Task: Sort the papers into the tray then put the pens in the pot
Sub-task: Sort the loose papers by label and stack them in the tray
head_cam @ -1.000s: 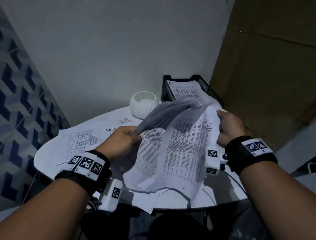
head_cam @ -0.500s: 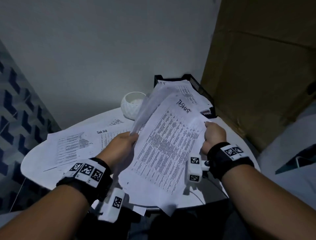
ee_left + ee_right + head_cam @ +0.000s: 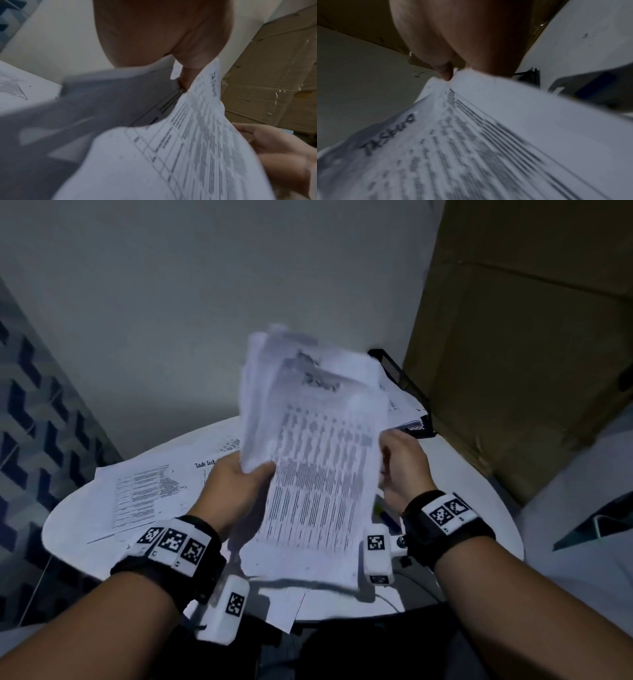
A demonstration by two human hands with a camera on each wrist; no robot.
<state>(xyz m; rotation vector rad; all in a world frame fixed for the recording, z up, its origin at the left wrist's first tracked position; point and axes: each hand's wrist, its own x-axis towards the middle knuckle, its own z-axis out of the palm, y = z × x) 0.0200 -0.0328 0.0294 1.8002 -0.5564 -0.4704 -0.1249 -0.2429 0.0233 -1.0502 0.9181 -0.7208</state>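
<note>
A stack of printed papers [image 3: 315, 460] stands nearly upright above the round white table [image 3: 479, 508], blurred by motion. My left hand [image 3: 236, 484] grips its left edge and my right hand [image 3: 400, 463] grips its right edge. The left wrist view shows the sheets [image 3: 180, 155] pinched by my left hand, with my right hand [image 3: 283, 155] beside them. In the right wrist view the top sheet [image 3: 471, 148] is headed with handwriting. The black mesh tray [image 3: 394, 371] with papers in it sits behind the stack at the table's back right. The pot and pens are hidden.
More loose papers [image 3: 144, 494] lie on the table's left half, and some hang over its front edge [image 3: 287, 607]. A large cardboard sheet [image 3: 531, 354] leans at the right, close to the tray. A grey wall stands behind the table.
Both hands have raised the fanned sheets from a slant into a nearly upright, gathered stack. The stack now covers the white pot that showed earlier.
</note>
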